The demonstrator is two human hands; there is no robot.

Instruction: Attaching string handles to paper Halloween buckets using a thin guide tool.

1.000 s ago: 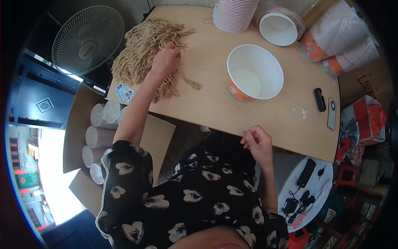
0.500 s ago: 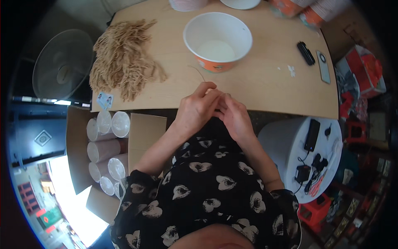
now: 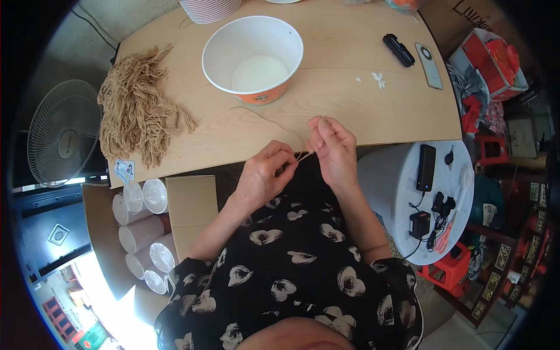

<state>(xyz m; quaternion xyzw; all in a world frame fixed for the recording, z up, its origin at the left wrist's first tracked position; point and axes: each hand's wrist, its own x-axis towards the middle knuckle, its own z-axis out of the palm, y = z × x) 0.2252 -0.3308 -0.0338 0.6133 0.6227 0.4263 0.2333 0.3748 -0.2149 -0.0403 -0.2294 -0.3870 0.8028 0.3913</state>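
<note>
Just past the near table edge, a thin beige string [image 3: 273,121] is in my two hands. My left hand [image 3: 265,176] pinches it between thumb and fingers. A short stretch spans to my right hand [image 3: 336,150], whose fingers are curled closed on it; the exact grip is partly hidden. From the hands the loose end curves leftward over the wood. A tangled heap of similar beige strings [image 3: 137,105] lies at the table's left. Beyond my hands stands a large white paper tub [image 3: 213,58] with an orange outside and a pale round bottom.
On the wooden table [image 3: 338,105] lie white scraps [image 3: 380,80], a black case [image 3: 399,50], a phone [image 3: 429,65] and a small card [image 3: 124,171]. A carton [image 3: 192,201] of wrapped cups is at left, near a fan [image 3: 64,134]. Chargers and scissors [image 3: 444,236] occupy a white round surface at right.
My hands were together and have drawn apart, the right one moving right, with string now showing between them. The whole view has shifted, so the table things appear further left.
</note>
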